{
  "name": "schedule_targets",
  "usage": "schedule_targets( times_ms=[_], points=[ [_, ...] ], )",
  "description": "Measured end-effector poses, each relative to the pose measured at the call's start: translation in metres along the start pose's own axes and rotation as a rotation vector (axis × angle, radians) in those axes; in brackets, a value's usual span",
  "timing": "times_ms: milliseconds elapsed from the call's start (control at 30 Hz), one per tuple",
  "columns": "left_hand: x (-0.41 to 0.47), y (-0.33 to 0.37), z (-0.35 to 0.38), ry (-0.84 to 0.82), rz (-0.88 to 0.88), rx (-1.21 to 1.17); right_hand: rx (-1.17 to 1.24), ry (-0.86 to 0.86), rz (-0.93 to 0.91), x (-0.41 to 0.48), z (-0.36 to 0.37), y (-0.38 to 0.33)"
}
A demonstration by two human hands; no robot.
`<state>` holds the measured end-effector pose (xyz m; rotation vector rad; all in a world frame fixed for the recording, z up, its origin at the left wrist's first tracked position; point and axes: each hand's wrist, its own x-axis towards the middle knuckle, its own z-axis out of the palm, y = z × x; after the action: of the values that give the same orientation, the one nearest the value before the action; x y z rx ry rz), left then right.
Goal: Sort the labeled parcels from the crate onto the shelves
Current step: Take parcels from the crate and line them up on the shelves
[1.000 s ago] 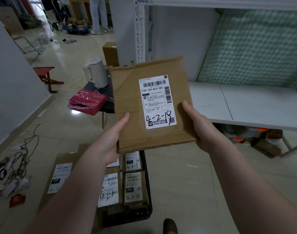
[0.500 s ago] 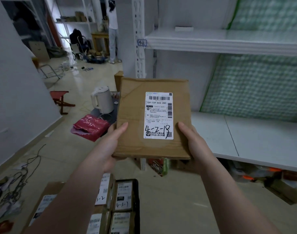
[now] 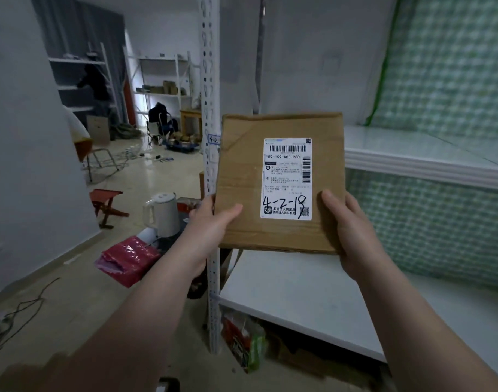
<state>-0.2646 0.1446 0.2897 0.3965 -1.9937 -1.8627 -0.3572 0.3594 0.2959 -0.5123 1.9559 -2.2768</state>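
A flat brown cardboard parcel (image 3: 242,176) is held up in front of me, its white label (image 3: 287,179) hand-marked 4-2-18. My left hand (image 3: 211,224) grips its lower left edge, thumb on the front. My right hand (image 3: 347,230) grips its lower right edge the same way. Behind the parcel stands a white shelf unit: an upper shelf board (image 3: 417,159) at the parcel's height and a lower board (image 3: 298,292) below it. A small tag reading 4-2 (image 3: 214,139) is stuck on the perforated upright (image 3: 209,80). The crate is out of view.
A white kettle (image 3: 161,213) and a red plastic bag (image 3: 129,258) sit on a low dark stand left of the upright. A red stool (image 3: 105,202), cables (image 3: 13,315) and a chair lie on the floor. Packets (image 3: 242,343) lie under the lower shelf. Green checked cloth (image 3: 440,66) backs the shelves.
My view has tilted up and moved toward the shelves; the crate of parcels has dropped out of sight. The parcel has risen to the upper shelf's height, both hands still holding it.
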Motion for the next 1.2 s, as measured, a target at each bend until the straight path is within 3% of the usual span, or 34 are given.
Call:
schedule_targets(
  times_ms=[200,433,833,1033,1200],
  points=[
    [0.037,0.045,0.009,0.03,0.142,0.129,-0.196,0.021,-0.163,0.039,-0.002,-0.034],
    [0.109,0.08,0.018,0.108,0.285,0.214,-0.487,0.02,-0.522,0.111,0.008,-0.064],
    [0.279,0.082,0.008,0.234,0.512,0.381,-0.583,0.185,-0.528,0.273,0.06,-0.04],
    [0.33,0.051,0.002,0.266,0.585,0.462,-0.668,0.228,-0.593,0.307,0.078,-0.007],
    [0.336,0.033,0.008,0.39,0.664,0.603,-0.742,0.297,-0.619,0.315,0.087,0.007]
  ],
)
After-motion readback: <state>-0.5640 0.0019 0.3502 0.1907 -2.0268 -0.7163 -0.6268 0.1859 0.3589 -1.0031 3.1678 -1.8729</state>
